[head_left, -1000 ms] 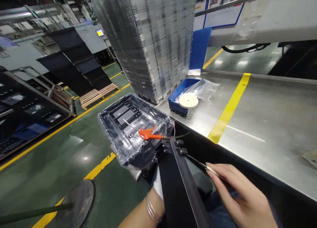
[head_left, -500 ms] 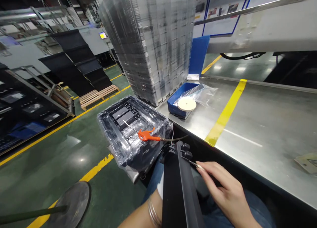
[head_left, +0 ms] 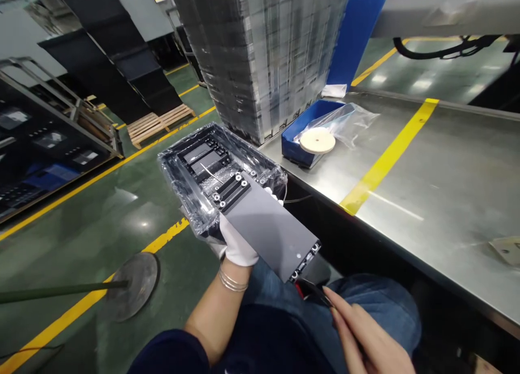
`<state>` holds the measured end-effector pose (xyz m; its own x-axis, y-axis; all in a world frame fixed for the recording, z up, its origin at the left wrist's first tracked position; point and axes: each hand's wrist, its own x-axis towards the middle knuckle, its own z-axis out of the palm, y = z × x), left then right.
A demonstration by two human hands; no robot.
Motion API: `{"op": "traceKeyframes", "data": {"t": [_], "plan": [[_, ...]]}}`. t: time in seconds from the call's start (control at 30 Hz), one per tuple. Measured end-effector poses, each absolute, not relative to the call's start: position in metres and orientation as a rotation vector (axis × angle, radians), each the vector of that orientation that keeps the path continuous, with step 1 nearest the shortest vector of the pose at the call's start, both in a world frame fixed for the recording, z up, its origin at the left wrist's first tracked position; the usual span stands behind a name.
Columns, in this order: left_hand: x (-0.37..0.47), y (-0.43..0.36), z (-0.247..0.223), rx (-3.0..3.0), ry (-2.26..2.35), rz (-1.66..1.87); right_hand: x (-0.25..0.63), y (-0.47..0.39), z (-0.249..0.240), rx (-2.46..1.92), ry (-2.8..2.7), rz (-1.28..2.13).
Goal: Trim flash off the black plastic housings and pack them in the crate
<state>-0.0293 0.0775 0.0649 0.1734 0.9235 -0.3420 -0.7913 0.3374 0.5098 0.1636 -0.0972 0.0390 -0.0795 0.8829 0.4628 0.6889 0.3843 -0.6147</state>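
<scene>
My left hand (head_left: 238,245), in a white glove, is closed around a flat grey panel (head_left: 270,222) from below. The panel lies tilted, its broad face up, with a ribbed black end carrying round bosses at the far side. Its near end has a narrow dark edge with holes. My bare right hand (head_left: 363,330) pinches a thin dark hand tool (head_left: 319,292), whose tip is close to that near edge; whether they touch I cannot tell. Behind the panel, the metal nozzle of an air blow gun (head_left: 209,171) shows; its body is hidden.
A plastic-lined bin (head_left: 184,200) holding dark parts stands ahead. To the right runs a metal table (head_left: 406,184) with a blue box (head_left: 292,146) and a cream disc (head_left: 317,140). Wrapped stacks (head_left: 284,49) rise behind. A round stand base (head_left: 136,287) is on the floor.
The panel has turned from edge-on to broad face up, its bossed end now over the bin. My gloved left hand has come into sight. My right hand and tool have moved lower, to the near end.
</scene>
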Motion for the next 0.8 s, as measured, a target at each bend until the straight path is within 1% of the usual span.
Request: {"op": "traceKeyframes", "data": {"t": [0.07,0.1,0.13,0.2,0.23,0.27,0.3,0.33,0.43,0.47,0.5,0.63,0.73,0.8], "plan": [[-0.031,0.075,0.059,0.234,0.725,1.269,0.151,-0.097,0.028,-1.352,-1.727,0.401],[-0.031,0.075,0.058,0.230,0.734,1.279,0.146,-0.098,0.024,-1.366,-1.650,0.541],[-0.031,0.075,0.058,0.219,0.733,1.275,0.143,-0.098,0.022,-1.386,-1.570,0.753],[-0.028,0.076,0.063,0.166,0.739,1.267,0.141,-0.100,0.020,-1.392,-1.412,1.300],[-0.026,0.077,0.066,0.137,0.749,1.269,0.143,-0.100,0.021,-1.374,-1.345,1.502],[-0.024,0.077,0.071,0.118,0.760,1.276,0.146,-0.100,0.023,-1.369,-1.310,1.576],[-0.022,0.076,0.075,0.110,0.765,1.285,0.149,-0.098,0.026,-1.381,-1.315,1.486],[-0.020,0.076,0.079,0.104,0.768,1.290,0.154,-0.096,0.029,-1.398,-1.364,1.271],[-0.015,0.072,0.088,0.073,0.766,1.300,0.164,-0.086,0.038,-1.431,-1.560,0.476],[-0.013,0.071,0.090,0.052,0.779,1.312,0.165,-0.083,0.040,-1.445,-1.610,0.307],[-0.012,0.070,0.091,0.029,0.796,1.327,0.166,-0.081,0.041,-1.459,-1.652,0.209],[-0.008,0.070,0.094,-0.058,0.908,1.363,0.166,-0.080,0.042,-1.440,-1.751,0.181],[-0.008,0.072,0.095,-0.058,0.942,1.333,0.169,-0.079,0.046,-1.465,-1.717,0.143],[-0.009,0.074,0.094,-0.091,0.955,1.299,0.172,-0.077,0.050,-1.463,-1.659,0.247]]}}
